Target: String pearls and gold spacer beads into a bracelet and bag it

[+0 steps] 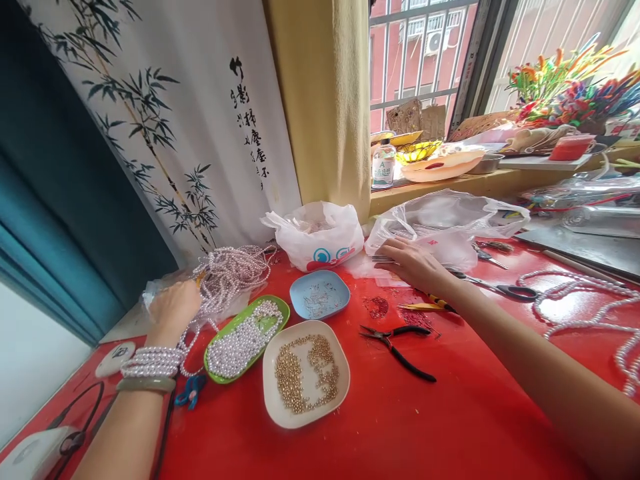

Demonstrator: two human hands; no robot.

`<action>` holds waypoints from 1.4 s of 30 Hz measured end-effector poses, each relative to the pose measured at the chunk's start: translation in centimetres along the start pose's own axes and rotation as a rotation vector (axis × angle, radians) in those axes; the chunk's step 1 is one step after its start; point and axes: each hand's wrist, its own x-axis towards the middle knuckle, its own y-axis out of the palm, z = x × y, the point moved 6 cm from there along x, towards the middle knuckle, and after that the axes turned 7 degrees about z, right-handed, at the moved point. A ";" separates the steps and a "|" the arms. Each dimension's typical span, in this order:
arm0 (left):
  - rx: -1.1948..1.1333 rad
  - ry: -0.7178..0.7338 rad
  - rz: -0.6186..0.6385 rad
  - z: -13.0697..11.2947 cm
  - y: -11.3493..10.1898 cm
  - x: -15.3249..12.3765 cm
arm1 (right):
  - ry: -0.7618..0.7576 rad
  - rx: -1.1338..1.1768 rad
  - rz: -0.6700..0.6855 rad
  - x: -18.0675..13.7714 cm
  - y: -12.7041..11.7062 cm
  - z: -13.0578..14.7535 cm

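At the left, my left hand (pixel 176 303) is curled closed at the edge of a clear plastic bag (pixel 151 291), beside a heap of pale lilac bead strands (pixel 235 270); its fingertips are hidden. Bead strands and a bangle circle that wrist. My right hand (pixel 417 262) stretches its fingers over small clear packets by a white plastic bag (pixel 440 217); what lies under the fingertips is unclear. Between the hands stand a green tray (pixel 284 308) of pearly beads, a blue dish (pixel 295 293) of small bits and a cream dish (pixel 273 407) of gold beads.
Black-handled pliers (pixel 397 347) lie open on the red table (pixel 380 427). Near my right forearm are scissors (pixel 505 289), yellow-handled tweezers (pixel 425 307) and more bead strands (pixel 575 300). A white printed bag (pixel 320 237) stands by the wall.
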 end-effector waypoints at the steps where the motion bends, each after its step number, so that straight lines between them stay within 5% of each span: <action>1: -0.003 0.040 -0.034 -0.8 -0.5 -0.2 | -0.015 -0.023 0.004 0.1 -0.2 0.5; 3: -0.008 0.091 -0.116 -2.7 -1.7 -1.0 | -0.043 -0.070 0.018 0.5 -0.5 1.6; 7: -0.272 0.339 -0.499 -8.7 -6.3 -5.7 | -0.105 -0.156 0.042 1.1 -0.9 3.9; 11: -0.748 0.611 -0.091 -15.2 -7.0 -11.2 | -0.181 -0.220 0.031 1.5 -1.5 6.6; 15: -0.858 0.696 0.244 -18.6 -5.7 -15.1 | -0.274 -0.242 -0.011 1.9 -2.5 9.5; 27: -1.240 0.673 0.488 -18.0 -3.8 -13.1 | -0.306 -0.034 -0.131 1.9 -3.4 10.1; 42: -1.098 0.888 -0.073 -16.1 -6.1 -11.7 | -0.381 0.058 -0.206 1.8 -4.0 10.8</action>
